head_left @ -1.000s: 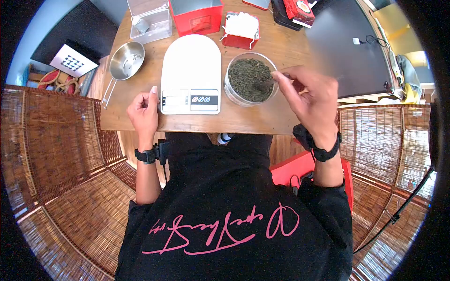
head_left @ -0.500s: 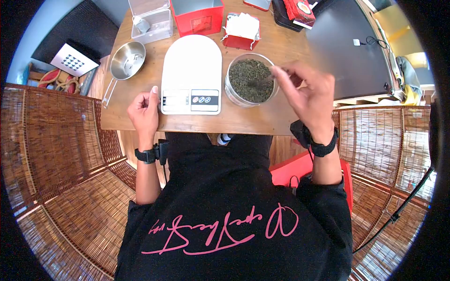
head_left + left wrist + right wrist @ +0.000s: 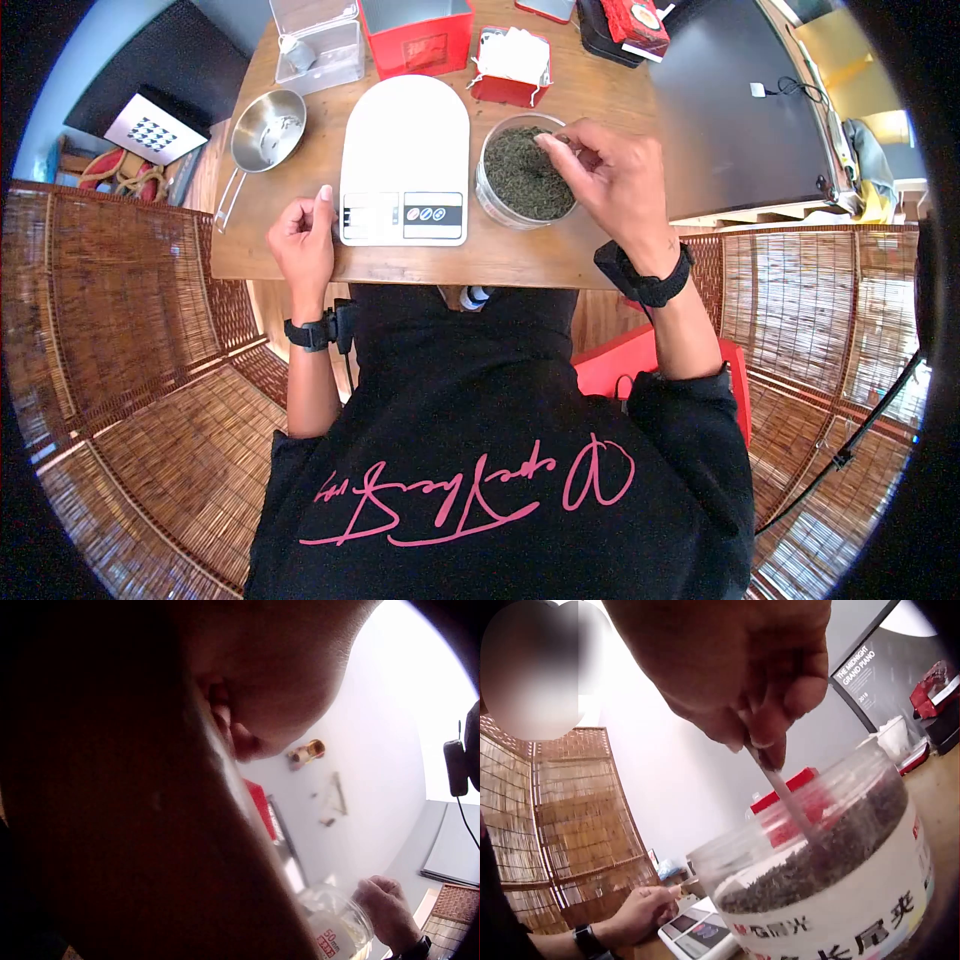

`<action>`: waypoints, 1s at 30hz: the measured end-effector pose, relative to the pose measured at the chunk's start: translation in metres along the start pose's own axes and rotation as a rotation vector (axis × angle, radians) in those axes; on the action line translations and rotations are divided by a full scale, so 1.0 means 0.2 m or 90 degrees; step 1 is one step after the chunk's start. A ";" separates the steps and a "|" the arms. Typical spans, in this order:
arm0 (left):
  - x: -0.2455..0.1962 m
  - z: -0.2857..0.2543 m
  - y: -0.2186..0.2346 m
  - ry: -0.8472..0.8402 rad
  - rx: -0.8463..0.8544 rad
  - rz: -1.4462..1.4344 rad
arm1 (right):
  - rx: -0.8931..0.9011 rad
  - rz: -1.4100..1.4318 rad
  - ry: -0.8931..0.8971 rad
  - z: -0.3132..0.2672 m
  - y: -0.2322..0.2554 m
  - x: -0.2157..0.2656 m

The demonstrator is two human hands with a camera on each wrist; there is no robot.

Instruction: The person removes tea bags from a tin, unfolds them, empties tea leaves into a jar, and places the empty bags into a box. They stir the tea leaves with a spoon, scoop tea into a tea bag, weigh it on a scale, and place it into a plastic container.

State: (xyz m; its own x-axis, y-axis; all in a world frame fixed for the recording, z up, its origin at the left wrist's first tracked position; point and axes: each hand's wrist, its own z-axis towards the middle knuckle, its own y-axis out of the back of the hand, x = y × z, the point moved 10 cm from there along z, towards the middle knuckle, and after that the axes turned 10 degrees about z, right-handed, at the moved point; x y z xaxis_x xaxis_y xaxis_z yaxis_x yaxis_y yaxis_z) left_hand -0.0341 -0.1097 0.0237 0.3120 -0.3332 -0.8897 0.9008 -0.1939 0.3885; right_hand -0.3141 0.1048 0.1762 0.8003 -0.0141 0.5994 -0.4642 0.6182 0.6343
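Note:
My right hand [image 3: 622, 185] pinches the thin handle of what looks like a spoon [image 3: 789, 799] between thumb and fingers, over the right side of a clear round tub [image 3: 832, 919]. In the right wrist view the handle slants down into dark dried leaves [image 3: 515, 178], which look like loose tea and hide its lower end. Left of the tub lies a white digital kitchen scale [image 3: 405, 130] with nothing on its platform. My left hand [image 3: 303, 242] rests at the scale's left edge, fingers loosely curled around nothing, thumb pointing away from me.
A steel long-handled pan [image 3: 268, 130] with a few leaf bits stands left of the scale. Behind are a clear plastic box [image 3: 335, 58], a tall red box [image 3: 425, 45], and a smaller red tin [image 3: 510, 88] with white pouches. The table's front edge [image 3: 400, 272] runs close to my body.
My right hand has moved left over the tub, bringing the spoon handle further over the leaves. The spoon's dark end, seen earlier in the leaves, is now hidden. The left hand stays put.

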 end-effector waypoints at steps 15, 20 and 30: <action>0.00 0.00 0.00 -0.008 -0.002 -0.006 | -0.055 -0.017 0.058 0.08 0.11 0.09; 0.01 0.00 0.01 -0.006 -0.005 0.021 | -0.004 -0.020 0.033 0.04 0.00 0.02; 0.01 0.00 0.01 0.002 -0.008 0.031 | -0.074 -0.020 0.025 0.07 0.15 0.12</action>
State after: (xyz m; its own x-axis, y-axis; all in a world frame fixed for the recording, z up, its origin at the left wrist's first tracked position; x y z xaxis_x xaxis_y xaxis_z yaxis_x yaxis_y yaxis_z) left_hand -0.0312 -0.1106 0.0222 0.3560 -0.3393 -0.8707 0.8885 -0.1659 0.4279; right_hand -0.3139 0.1124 0.2165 0.8286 -0.0055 0.5598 -0.3936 0.7054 0.5895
